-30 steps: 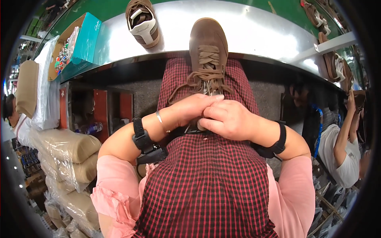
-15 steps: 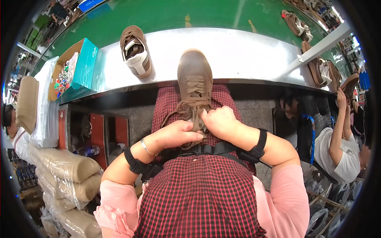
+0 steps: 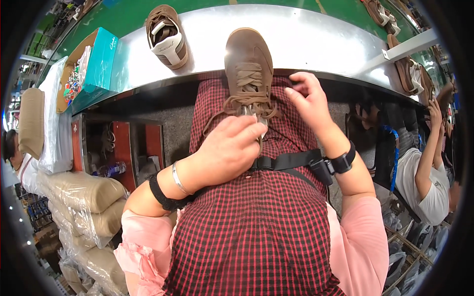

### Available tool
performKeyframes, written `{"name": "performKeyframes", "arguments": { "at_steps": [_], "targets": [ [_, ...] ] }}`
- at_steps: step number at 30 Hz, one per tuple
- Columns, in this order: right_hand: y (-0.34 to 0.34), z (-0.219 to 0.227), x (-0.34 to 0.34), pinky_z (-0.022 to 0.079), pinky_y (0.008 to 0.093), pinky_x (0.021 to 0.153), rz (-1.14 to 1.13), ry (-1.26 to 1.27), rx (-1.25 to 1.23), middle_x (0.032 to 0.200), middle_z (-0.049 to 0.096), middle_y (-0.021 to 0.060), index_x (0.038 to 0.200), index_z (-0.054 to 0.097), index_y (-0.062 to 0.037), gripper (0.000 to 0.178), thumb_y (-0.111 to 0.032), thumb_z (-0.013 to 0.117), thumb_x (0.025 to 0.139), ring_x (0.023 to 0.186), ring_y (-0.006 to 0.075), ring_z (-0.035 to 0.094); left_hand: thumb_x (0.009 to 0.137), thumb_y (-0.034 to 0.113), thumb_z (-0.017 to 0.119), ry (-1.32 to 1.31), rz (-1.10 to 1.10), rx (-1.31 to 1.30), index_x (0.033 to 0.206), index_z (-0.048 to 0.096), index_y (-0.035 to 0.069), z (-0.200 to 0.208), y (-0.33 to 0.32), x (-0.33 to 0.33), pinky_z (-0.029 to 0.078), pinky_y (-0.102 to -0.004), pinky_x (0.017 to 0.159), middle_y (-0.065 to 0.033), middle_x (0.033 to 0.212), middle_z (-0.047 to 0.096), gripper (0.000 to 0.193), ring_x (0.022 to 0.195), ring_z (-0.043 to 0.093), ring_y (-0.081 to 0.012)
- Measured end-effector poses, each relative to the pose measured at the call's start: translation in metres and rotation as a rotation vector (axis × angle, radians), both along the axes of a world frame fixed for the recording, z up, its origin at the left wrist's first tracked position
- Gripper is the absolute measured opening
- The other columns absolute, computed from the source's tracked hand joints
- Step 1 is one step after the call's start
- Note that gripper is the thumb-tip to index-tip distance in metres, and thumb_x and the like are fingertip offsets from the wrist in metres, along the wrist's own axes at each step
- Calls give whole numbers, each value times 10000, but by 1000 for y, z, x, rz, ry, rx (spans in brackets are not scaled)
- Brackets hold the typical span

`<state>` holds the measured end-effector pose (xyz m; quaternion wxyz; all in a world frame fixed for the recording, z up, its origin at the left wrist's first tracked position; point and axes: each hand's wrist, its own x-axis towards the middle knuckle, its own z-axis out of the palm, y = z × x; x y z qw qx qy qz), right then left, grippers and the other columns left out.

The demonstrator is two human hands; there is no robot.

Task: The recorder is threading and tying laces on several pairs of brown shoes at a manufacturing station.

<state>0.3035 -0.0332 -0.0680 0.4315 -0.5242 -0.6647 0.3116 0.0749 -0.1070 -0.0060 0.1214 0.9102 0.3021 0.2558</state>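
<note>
A brown lace-up sneaker (image 3: 249, 54) points away from me, its toe on the bench edge and its heel end toward my lap. Its tan laces (image 3: 249, 76) are threaded, with loose loops hanging at the top. My left hand (image 3: 234, 145) is closed over the tongue at the shoe's opening, hiding the heel part. Off to the right of the shoe, my right hand (image 3: 311, 101) is in the air with thumb and bent fingers apart, holding nothing. A matching sneaker (image 3: 168, 39) with a white heel patch stands on the bench, farther left.
The metal bench top (image 3: 207, 39) borders a green surface (image 3: 276, 6). A teal box (image 3: 94, 69) of small coloured pieces stands at left, above wrapped beige bundles (image 3: 94, 197). A white bar (image 3: 410, 49) crosses at right, near more shoes (image 3: 407, 74) and a co-worker (image 3: 419, 177).
My right hand has left the laces and moved right and forward, its fingers coming apart. My left hand has shifted over the shoe's opening. The bench sits higher in view.
</note>
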Motion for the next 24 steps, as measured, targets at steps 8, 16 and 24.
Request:
{"name": "performKeyframes", "arguments": {
  "at_steps": [8, 16, 24],
  "targets": [
    [-15, 31, -49, 291, 477, 1038, 547, -602, 525, 1205, 579, 56, 587, 669, -96, 136, -226, 663, 628, 1160, 249, 481, 611, 96, 709, -47, -232, -122, 692, 552, 36, -20, 1, 1, 480, -359, 776, -80, 927, 578, 187, 898, 548, -274],
    [-24, 11, -62, 161, 508, 1100, 475, -856, 580, 1414, 379, 38, 845, 694, -128, 180, -215, 582, 735, 1297, 237, 342, 667, 123, 720, -66, -191, -202, 770, 587, 30, -42, 6, -1, 448, -385, 805, -70, 903, 598, 192, 907, 552, -270],
    [-11, -25, -68, 207, 482, 1090, 287, -761, 903, 1379, 427, 20, 789, 655, -127, 89, -168, 608, 726, 1289, 239, 349, 739, 108, 642, 33, 20, -87, 824, 610, -6, -74, 4, 6, 467, -380, 820, -107, 924, 592, 146, 890, 548, -310]
  ]
}}
